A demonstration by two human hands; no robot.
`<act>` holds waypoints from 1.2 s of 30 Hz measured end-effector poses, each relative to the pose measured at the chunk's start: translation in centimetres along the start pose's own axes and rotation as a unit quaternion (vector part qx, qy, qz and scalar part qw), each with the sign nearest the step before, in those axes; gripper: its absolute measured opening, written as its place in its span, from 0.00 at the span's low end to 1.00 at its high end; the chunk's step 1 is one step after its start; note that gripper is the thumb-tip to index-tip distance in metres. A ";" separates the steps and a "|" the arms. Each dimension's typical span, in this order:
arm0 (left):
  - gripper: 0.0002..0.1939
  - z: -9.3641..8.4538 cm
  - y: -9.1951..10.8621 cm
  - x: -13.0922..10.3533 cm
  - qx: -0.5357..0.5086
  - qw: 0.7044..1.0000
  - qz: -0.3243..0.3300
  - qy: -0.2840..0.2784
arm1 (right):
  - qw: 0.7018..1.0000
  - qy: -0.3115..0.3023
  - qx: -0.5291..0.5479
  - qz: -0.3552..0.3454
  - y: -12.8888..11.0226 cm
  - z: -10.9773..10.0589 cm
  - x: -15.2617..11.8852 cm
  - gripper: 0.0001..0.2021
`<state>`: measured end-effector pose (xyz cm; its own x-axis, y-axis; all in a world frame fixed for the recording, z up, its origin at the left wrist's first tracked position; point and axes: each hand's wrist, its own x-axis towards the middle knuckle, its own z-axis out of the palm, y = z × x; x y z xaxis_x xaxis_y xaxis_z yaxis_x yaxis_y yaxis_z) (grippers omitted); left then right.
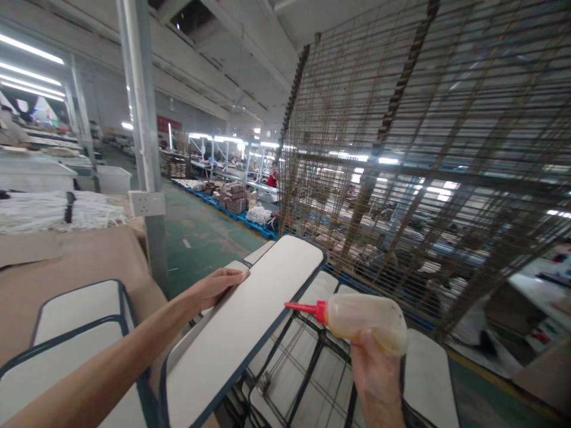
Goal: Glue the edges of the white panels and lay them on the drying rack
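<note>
My left hand (223,282) is closed on the left edge of a long white panel (250,321) with rounded corners and dark blue edging. The panel slants away from me across the middle of the view. In my right hand (377,371) is a translucent squeeze bottle (368,321) with a red nozzle, lying on its side. The nozzle tip points left and appears at the panel's right edge; whether it touches cannot be made out. Fingers of my left hand beneath the panel are hidden.
More white panels with dark edging (80,356) lie at the left on a brown surface (89,255). Below the held panel is a dark wire rack (312,356) with further panels. A tall wire mesh frame (379,148) leans at the right. A metal post (143,119) with a socket stands left.
</note>
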<state>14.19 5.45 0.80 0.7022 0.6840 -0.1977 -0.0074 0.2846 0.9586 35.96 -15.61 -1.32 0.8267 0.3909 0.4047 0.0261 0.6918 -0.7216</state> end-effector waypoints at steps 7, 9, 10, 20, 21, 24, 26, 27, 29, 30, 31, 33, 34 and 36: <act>0.29 0.8 1.4 -0.5 0.008 0.999 0.006 0.039 | 1.000 -0.003 0.003 0.019 0.1 0.3 -0.5 0.31; 0.30 0.5 1.5 -0.3 0.009 0.999 0.011 0.035 | 1.000 0.002 0.004 0.024 0.0 0.4 -0.6 0.33; 0.29 0.4 1.5 -0.1 0.008 0.999 0.012 0.033 | 1.000 0.006 0.004 0.026 0.0 0.5 -0.6 0.34; 0.29 0.1 2.0 0.5 0.003 0.999 0.000 0.034 | 0.998 0.002 0.007 0.056 -0.2 0.9 -1.4 0.37; 0.28 0.1 2.1 0.5 0.000 0.999 -0.002 0.036 | 0.998 0.001 0.006 0.055 -0.2 0.9 -1.5 0.37; 0.26 0.1 2.3 0.6 -0.010 0.999 0.002 0.042 | 0.998 0.000 0.006 0.059 -0.4 1.1 -1.8 0.36; 0.24 0.2 2.5 0.6 -0.016 0.999 0.009 0.044 | 0.998 0.009 0.012 0.068 -0.5 1.3 -2.0 0.38; 0.24 0.2 2.6 0.6 -0.018 0.999 0.012 0.045 | 0.997 0.014 0.014 0.072 -0.5 1.3 -2.2 0.39; 0.23 0.3 2.8 0.6 -0.017 0.999 0.013 0.050 | 0.997 0.017 0.012 0.079 -0.4 1.3 -2.4 0.40; 0.22 0.3 2.9 0.6 -0.015 0.998 0.013 0.054 | 0.997 0.013 0.008 0.081 -0.4 1.2 -2.5 0.39; 0.22 0.4 3.0 0.7 -0.012 0.998 0.011 0.058 | 0.997 0.008 0.002 0.082 -0.3 1.2 -2.6 0.38; 0.22 0.4 3.1 0.7 -0.010 0.998 0.010 0.066 | 0.997 -0.005 -0.007 0.083 -0.1 1.0 -2.8 0.36; 0.22 0.3 3.2 0.7 -0.012 0.998 0.011 0.069 | 0.997 -0.010 -0.010 0.082 0.0 1.0 -2.9 0.36; 0.23 0.2 3.3 0.8 -0.016 0.997 0.014 0.074 | 0.997 -0.020 -0.013 0.080 0.1 0.9 -3.1 0.35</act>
<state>14.90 6.80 3.83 0.5884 0.7829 -0.2021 -0.0494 0.2842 0.9575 32.84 -16.18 -2.17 0.7990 0.5182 0.3051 -0.0886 0.6032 -0.7926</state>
